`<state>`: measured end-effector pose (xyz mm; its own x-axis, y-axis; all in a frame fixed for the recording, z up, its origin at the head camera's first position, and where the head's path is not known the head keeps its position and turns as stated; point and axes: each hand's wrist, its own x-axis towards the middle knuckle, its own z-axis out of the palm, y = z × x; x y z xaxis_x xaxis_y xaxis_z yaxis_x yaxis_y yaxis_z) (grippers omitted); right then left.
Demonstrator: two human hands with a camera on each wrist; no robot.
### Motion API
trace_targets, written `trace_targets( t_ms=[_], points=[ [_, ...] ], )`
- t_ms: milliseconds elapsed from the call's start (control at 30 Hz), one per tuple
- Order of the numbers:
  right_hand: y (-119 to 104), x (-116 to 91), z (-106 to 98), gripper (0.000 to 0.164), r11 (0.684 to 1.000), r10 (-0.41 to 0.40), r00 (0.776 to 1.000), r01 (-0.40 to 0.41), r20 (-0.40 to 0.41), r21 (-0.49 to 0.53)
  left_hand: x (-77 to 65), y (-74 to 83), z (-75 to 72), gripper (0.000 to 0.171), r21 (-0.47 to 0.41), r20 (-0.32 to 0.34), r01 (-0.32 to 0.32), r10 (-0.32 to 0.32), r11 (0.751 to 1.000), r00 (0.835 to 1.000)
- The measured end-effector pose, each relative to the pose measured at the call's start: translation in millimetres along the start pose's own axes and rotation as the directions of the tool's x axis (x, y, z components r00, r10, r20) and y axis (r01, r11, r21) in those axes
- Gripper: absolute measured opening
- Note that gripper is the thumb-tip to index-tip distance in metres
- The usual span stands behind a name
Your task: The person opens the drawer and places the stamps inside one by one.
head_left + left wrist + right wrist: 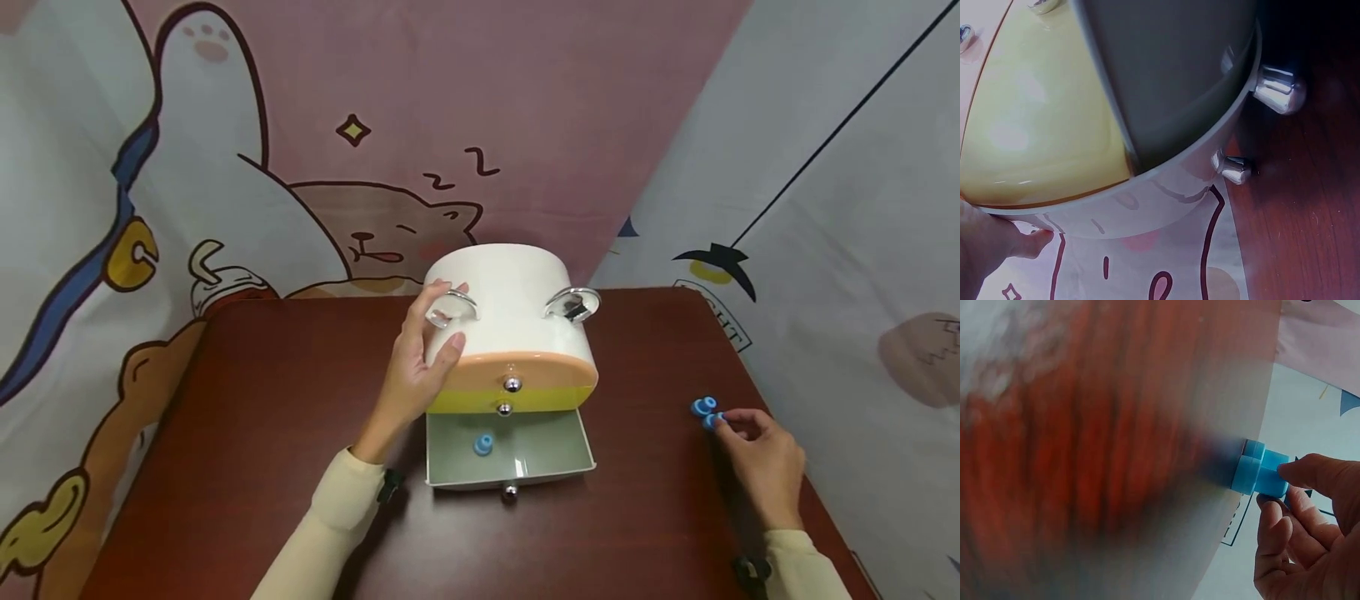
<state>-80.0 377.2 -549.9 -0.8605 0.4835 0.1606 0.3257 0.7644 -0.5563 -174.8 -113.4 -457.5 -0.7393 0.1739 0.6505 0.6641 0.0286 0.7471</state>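
Note:
A white, rounded drawer box with silver loops stands mid-table. My left hand rests against its left side, thumb on the front part and fingers by the left loop. The bottom grey-green drawer is pulled out, with a small blue stepped cylinder inside. At the table's right side my right hand pinches another blue stepped cylinder between thumb and fingers. A third blue cylinder stands right beside it. In the left wrist view the thumb touches the box's side.
Above the drawer, an orange drawer front and a yellow one are closed, each with a silver knob. The brown table meets a printed cloth at its back and right edges.

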Motion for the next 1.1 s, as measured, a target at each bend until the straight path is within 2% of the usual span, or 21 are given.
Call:
trace_targets(
  t_ms=[333, 600, 767, 900, 1100],
  points=[
    [2, -5, -2, 0.026, 0.999, -0.038, 0.998, 0.037, -0.053, -0.005, -2.0, -2.9, 0.2, 0.062, 0.031, 0.004, 0.008, -0.008, 0.999, 1.000],
    [-7, -10, -4, 0.023, 0.991, -0.059, 0.979, 0.080, -0.194, 0.105, 0.8, -2.3, 0.3, 0.064, 0.019, -0.010, -0.015, 0.016, 1.000, 1.000],
    [-18, -18, -7, 0.021, 0.978, -0.052, 0.966, 0.100, -0.253, 0.182, 2.9, 0.2, 0.4, 0.063, 0.016, -0.002, -0.015, 0.015, 1.000, 1.000],
    [-34, -26, -9, 0.020, 0.949, -0.060, 0.956, 0.144, -0.287, 0.279, 2.0, 0.2, -0.8, 0.063, 0.012, -0.005, -0.005, 0.005, 1.000, 1.000],
    [-57, -32, -13, 0.020, 0.872, -0.129, 0.938, 0.262, -0.322, 0.413, 0.8, -0.3, -0.6, 0.062, -0.004, 0.003, 0.010, -0.010, 1.000, 1.000]
  ],
)
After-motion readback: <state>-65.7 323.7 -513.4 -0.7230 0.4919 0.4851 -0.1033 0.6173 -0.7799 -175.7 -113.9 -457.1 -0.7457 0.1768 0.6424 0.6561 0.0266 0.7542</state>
